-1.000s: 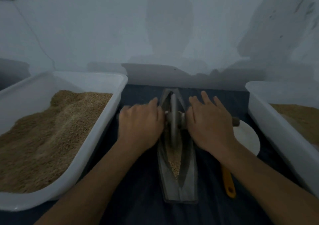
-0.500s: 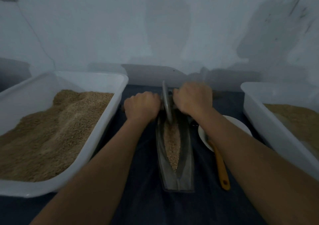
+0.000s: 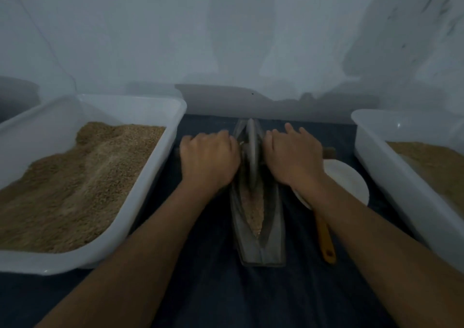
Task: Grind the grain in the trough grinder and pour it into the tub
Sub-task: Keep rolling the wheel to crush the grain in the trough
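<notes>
Grain (image 3: 254,212) lies in the near half of the metal trough grinder (image 3: 258,242), lengthwise on the dark cloth (image 3: 213,290) before you. Your left hand (image 3: 209,159) curls over the axle left of the upright grinding wheel (image 3: 251,151); your right hand (image 3: 293,156) presses the axle on the right, fingers nearly straight. A left tub (image 3: 140,177) heaped with grain flanks you, a right tub (image 3: 391,177) opposite. Near your right wrist sit a white dish (image 3: 349,184) and a yellow-handled tool (image 3: 325,239).
</notes>
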A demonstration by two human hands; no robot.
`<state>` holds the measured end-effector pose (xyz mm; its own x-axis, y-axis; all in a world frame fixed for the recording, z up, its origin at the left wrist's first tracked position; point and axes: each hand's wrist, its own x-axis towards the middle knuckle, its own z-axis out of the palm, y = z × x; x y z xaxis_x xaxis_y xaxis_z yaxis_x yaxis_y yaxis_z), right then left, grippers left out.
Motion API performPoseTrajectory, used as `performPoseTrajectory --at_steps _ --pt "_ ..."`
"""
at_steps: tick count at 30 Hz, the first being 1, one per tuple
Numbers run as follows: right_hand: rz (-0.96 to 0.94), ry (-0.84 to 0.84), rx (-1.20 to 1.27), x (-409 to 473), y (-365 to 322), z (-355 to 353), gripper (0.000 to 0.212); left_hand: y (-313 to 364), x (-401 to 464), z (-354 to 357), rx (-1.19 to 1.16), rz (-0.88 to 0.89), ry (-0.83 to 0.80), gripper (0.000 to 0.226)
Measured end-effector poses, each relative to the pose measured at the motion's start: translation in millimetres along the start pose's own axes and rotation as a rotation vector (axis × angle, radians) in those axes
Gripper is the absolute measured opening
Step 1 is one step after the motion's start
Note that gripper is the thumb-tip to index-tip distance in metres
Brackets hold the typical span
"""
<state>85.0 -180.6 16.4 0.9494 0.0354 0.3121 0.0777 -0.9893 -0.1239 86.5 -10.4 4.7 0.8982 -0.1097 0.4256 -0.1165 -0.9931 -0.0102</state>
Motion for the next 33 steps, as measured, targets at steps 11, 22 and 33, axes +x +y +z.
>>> performPoseTrajectory --at_steps 11,22,33 --pt "-0.146 0.066 0.032 -61 6 -12 0.063 -5 -69 -21 -0.174 0.080 0.106 0.042" --pt "-0.002 -0.056 -0.081 40 1 4 0.059 -3 21 6 -0.030 -0.056 -0.104 0.030" --pt "-0.218 0.186 0.016 -88 5 -16 0.059 -10 -90 -21 -0.393 0.012 0.110 0.045"
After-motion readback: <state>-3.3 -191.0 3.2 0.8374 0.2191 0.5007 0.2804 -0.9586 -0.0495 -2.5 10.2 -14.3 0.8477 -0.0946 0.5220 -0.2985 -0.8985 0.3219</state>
